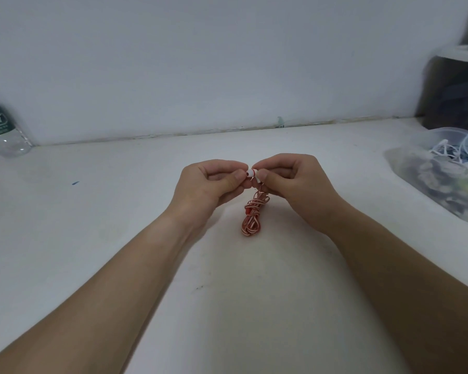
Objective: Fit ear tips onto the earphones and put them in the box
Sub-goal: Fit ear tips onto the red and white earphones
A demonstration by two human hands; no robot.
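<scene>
Pinching above the middle of the bench [119, 211]: left fingers [234, 182] curled, thumb against forefinger, nipped on the left end of the white earbud [250, 173]; right fingers [266, 175] curled the same way, gripping its other end by the stem; the other fingers of both hands tucked toward the palms. Ear tip seated or only started: cannot tell, too small and half covered between the thumbs.

To do it well: hold the body steady with the right hand [295, 179]; push and roll the soft tip on with the left hand [208, 184], easing one lip of the bore over the nozzle, then working round; avoid squashing the dome flat, likely to make it slip; finish with a light tug to test the seat.

Hanging just below the right thumb, the red-and-white cable [251, 217], wound in a tight bundle between the wrists; lower end touching the bench or just above it, cannot tell which. Leave it wound; stop it swinging; look for the second bud, not to be made out among the coils.

Further out, at the far right edge, a clear tub [438, 139] holding white earphones, probably the box, and just nearer a clear tray [405, 168] of dark bits; both well apart from the hands, so a reach to the right after fitting both tips. Far left, a water bottle [3, 130] against the wall, out of the way.
</scene>
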